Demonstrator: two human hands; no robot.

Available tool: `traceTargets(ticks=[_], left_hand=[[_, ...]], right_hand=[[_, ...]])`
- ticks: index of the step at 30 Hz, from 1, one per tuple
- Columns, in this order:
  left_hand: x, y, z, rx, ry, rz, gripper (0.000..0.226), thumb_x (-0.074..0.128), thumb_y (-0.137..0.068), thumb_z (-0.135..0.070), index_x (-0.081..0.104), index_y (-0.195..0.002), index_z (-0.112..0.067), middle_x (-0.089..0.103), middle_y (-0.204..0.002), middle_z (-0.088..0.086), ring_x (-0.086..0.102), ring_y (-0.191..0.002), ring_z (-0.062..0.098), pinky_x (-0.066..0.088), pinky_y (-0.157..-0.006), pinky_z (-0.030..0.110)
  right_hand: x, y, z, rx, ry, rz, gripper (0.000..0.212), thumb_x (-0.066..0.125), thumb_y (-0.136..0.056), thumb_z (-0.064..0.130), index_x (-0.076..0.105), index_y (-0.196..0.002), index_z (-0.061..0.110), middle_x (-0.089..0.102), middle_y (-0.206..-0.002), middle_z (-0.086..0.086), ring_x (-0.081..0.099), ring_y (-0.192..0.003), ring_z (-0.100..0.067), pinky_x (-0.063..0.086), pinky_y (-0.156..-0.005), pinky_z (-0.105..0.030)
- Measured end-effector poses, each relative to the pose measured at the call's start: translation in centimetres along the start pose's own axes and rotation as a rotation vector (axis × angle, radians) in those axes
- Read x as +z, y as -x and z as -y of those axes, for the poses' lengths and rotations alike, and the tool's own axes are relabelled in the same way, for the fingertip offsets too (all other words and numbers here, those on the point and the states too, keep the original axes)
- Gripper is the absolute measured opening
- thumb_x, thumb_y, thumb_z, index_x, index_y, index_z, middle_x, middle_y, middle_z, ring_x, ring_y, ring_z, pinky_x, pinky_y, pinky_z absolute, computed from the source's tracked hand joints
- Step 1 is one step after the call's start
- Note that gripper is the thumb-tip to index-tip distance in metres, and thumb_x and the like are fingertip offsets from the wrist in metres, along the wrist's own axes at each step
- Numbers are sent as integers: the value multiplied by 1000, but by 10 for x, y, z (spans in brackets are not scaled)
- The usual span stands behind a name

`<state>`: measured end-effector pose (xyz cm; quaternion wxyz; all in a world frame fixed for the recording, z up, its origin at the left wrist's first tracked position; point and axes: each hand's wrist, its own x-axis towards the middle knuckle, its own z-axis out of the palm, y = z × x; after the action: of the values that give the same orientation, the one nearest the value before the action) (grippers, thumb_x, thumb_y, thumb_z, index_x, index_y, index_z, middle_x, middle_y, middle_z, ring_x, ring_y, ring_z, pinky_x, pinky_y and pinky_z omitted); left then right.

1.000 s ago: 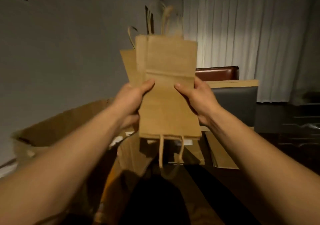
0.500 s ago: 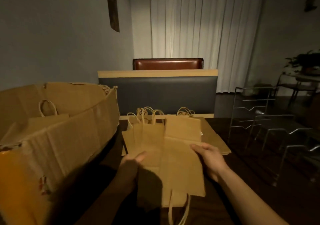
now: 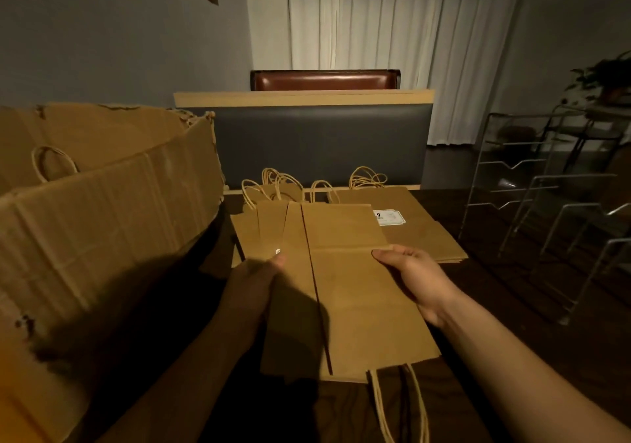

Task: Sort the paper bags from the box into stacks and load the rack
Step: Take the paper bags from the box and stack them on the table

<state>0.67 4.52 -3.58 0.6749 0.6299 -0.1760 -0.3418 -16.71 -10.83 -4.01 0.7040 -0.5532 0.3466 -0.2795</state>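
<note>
While thumbs lie on top and fingers curl beneath, left hand and right hand pinch flat brown paper bags with twisted handles over dark wooden tabletop. Behind: stacked bags, white label reading "9". Left: torn cardboard box. Right: wire rack.

View: one head camera only, worn on the person's head, wide-angle, straight lines bowing at the edges.
Facing: forward and down over the dark worktop, toward the curtain at the back.
Nearness: close; both forearms run in from the bottom edge, left hand and right hand at mid-frame.
Left edge: cardboard box looms near.
Right edge: wire rack, farther off.
Shared: no second view.
</note>
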Motion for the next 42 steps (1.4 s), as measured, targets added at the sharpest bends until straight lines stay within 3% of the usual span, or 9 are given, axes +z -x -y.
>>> traceTargets(ticks=[6,11,15,19,22,28,35,38,42], left_hand=[[-5,1,2,-5,18,-13,18,65,-92,-22,62,-97,-5,66,-86,12,65,-77,25,54,-69,33],[-5,-4,1,-5,0,-33,15,65,-92,-21,64,-97,-8,68,-89,12,66,-76,23,49,-64,29],[-4,-5,-1,-19,-9,-42,22,65,-92,-24,58,-109,-11,63,-92,7,62,-78,21,42,-60,27],[-3,-4,-1,-29,7,-19,22,64,-93,-23,56,-111,-13,62,-88,5,62,-74,20,41,-56,27],[-5,-3,0,-33,-3,-3,11,63,-94,-23,58,-96,-13,65,-87,9,64,-73,21,46,-58,30],[-3,-2,3,0,27,1,16,63,-94,-24,66,-100,-9,74,-92,12,72,-83,27,53,-69,35],[-1,-4,6,31,5,5,17,66,-91,-23,67,-95,-6,76,-93,14,74,-83,29,57,-82,42],[-3,-6,8,53,6,4,15,67,-91,-15,67,-93,0,76,-88,16,74,-73,23,57,-71,34],[0,-4,9,27,8,26,22,67,-91,-18,57,-83,-1,74,-68,8,72,-60,17,54,-55,26]], right_hand=[[-14,8,14,123,-165,-117,21,55,-90,14,61,-110,11,68,-102,-19,67,-89,-34,55,-80,-45],[-27,8,30,-275,-428,-200,21,49,-97,8,61,-113,14,67,-108,-8,64,-95,-22,51,-80,-38],[-31,8,31,-502,-216,-326,27,54,-98,9,58,-125,13,72,-96,8,70,-85,-8,55,-74,-26],[-31,7,28,-580,-187,-280,20,54,-98,4,61,-110,18,75,-87,2,71,-81,-19,57,-72,-31],[-32,8,26,-583,-278,-121,23,51,-96,-4,65,-110,8,74,-104,-12,71,-100,-25,57,-92,-38],[-7,13,9,-484,3,210,43,29,-85,-13,70,-96,-14,73,-109,-20,65,-114,-28,53,-90,-24],[15,9,-17,-636,714,213,30,64,-93,4,72,-118,19,67,-123,14,56,-118,7,37,-108,-14],[24,11,-12,-691,595,89,38,58,-96,3,63,-129,21,61,-127,15,53,-115,15,38,-101,-7],[14,0,-6,-292,57,-158,36,57,-98,9,52,-131,21,64,-100,1,60,-63,-14,51,-56,-27]])
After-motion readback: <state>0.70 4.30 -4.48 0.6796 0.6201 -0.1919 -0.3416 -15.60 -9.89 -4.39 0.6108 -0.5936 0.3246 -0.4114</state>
